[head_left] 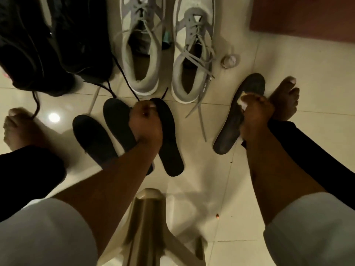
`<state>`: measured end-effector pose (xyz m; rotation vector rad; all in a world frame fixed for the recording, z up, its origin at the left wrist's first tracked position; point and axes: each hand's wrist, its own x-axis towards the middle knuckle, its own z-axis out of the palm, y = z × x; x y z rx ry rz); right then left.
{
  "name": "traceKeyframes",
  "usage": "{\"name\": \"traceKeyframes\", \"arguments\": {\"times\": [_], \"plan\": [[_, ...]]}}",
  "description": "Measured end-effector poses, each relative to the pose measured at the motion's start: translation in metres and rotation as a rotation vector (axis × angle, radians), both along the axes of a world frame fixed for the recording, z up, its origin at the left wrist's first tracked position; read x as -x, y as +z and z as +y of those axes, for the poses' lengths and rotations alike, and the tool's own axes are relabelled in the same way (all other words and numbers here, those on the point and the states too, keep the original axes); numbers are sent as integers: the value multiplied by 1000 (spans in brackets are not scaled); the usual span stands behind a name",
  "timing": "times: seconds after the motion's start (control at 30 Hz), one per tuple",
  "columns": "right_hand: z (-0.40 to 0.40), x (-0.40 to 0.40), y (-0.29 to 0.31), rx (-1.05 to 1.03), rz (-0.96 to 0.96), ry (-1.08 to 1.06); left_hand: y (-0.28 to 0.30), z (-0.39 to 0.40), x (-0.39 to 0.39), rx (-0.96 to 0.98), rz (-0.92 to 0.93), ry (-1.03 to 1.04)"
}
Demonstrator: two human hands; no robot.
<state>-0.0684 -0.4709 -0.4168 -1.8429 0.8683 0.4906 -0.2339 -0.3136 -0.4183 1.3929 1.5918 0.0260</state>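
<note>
Insole cleaning on a tiled floor (311,77): a person seated on a stool (148,217) bends over footwear with both arms stretched down. The right grip (253,116) is clenched round the middle of a worn grey insole (228,135), with a scrap of white wipe (242,104) pinched against its upper face. The insole is raised off the tiles beside a bare foot (284,100). Its long axis runs from a heel end near and to the left up to a toe end farther off and to the right, so the grip sits across it at roughly the halfway mark.

The left grip (146,121) is curled round a black insole (169,148) near its far end. How much of the neighbouring second black insole (117,120) it also holds is hidden by the knuckles. A third black insole (92,139) lies apart on the floor to the left.

Two grey trainers (192,64) stand side by side beyond the hands, openings facing the camera and laces loose, with black shoes (48,45) to their left. The nearer trainer lies ahead and to the left of the grey insole, well closer to the right grip than to the left.

On this evidence the wiping is in progress. The next stroke would likely run lengthwise, toward the toe or back toward the heel. Either way the fingers must shift, since they now cover the middle of the surface.
</note>
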Motion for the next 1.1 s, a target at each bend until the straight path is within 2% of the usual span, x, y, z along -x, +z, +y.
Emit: {"name": "traceKeyframes", "arguments": {"times": [0.1, 0.2, 0.37, 0.53, 0.63, 0.77, 0.83, 0.93, 1.0, 1.1], "plan": [[-3, -25, 4, 45, -40, 88, 8, -40, -36, 310, -240, -218], [-13, -33, 1, -7, -35, 93, -12, -70, -74, 546, -249, -383], [-20, -19, -22, 28, 56, 83, -36, -100, -111, 691, -223, -336], [-4, 18, 6, -21, -25, 80, -4, -87, -89, 760, -174, -248], [20, 46, 58, -150, -102, -29, 52, -57, -53, 747, -240, -174], [69, 91, 161, -419, -103, -91, 164, -8, -11, 692, -387, -123], [93, 118, 226, -495, -88, -46, 231, 15, 10, 734, -511, -46], [111, 158, 317, -603, -113, 73, 328, 38, 46, 922, -735, 45], [112, 181, 372, -658, -142, 165, 381, 49, 76, 958, -872, 35], [98, 209, 437, -697, -213, 273, 428, 48, 125, 1001, -980, 47]]}}
